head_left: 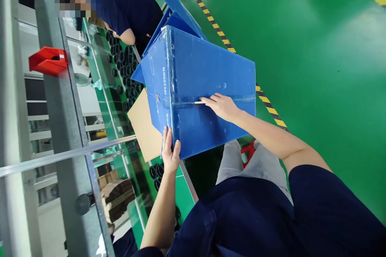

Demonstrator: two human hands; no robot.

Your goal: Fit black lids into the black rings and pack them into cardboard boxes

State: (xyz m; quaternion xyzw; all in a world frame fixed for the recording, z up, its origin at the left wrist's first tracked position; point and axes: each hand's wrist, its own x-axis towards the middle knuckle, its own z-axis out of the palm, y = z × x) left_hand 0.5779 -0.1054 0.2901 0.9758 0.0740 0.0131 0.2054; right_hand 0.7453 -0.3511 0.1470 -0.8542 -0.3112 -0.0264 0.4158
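A large blue corrugated plastic box (211,76) is tilted in front of me, with clear tape (241,99) across its near side and along one edge. My left hand (171,154) grips the box's lower left corner, thumb on one side and straight fingers on the other. Over the taped seam, my right hand (222,106) pinches a thin white stick-like piece (199,102). Its tip meets the tape; I cannot make out its exact kind.
Behind the box, many black rings (123,60) lie on a green bench beside a brown cardboard sheet (146,128). A co-worker (126,4) leans over the bench. A red bin (48,61) hangs on the grey frame at left. Yellow-black tape (208,15) marks the green floor.
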